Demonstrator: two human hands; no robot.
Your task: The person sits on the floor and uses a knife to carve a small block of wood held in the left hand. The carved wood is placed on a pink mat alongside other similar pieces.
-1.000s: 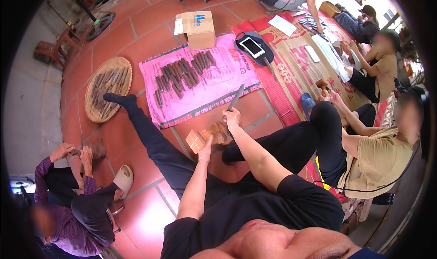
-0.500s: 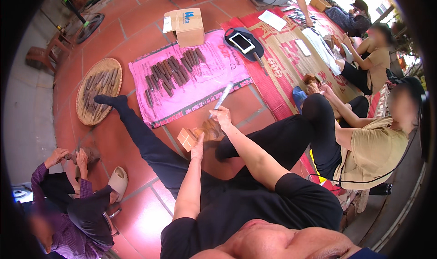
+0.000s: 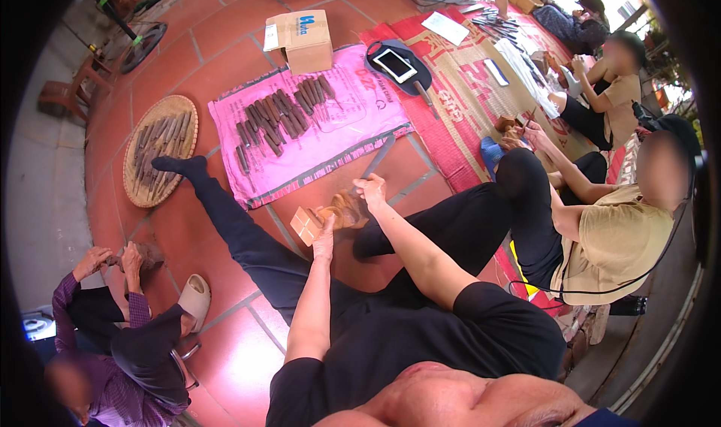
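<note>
My left hand [image 3: 324, 239] is closed round a carved brown wooden figure [image 3: 344, 211], holding it tilted over my lap. Its square base [image 3: 306, 226], marked with a pale cross, points to the left. Above it, my right hand [image 3: 372, 192] grips a long, flat grey metal tool [image 3: 378, 156] that slants up and away; whether it is a file or a knife I cannot make out. The tool is apart from the base, near the figure's far end. My fingers hide part of the figure, and that end is blurred.
Several wooden-handled tools [image 3: 272, 119] lie on a pink sack [image 3: 338, 153], with more in a round woven tray [image 3: 194, 119]. A cardboard box [image 3: 309, 48] and a cap [image 3: 417, 66] with a phone [image 3: 394, 65] stand beyond. People work on both sides, one close on my right.
The metal tool has turned from a bright, shiny face to a dull grey one and tilts slightly more to the right. My right hand has shifted a little; the figure has moved slightly.
</note>
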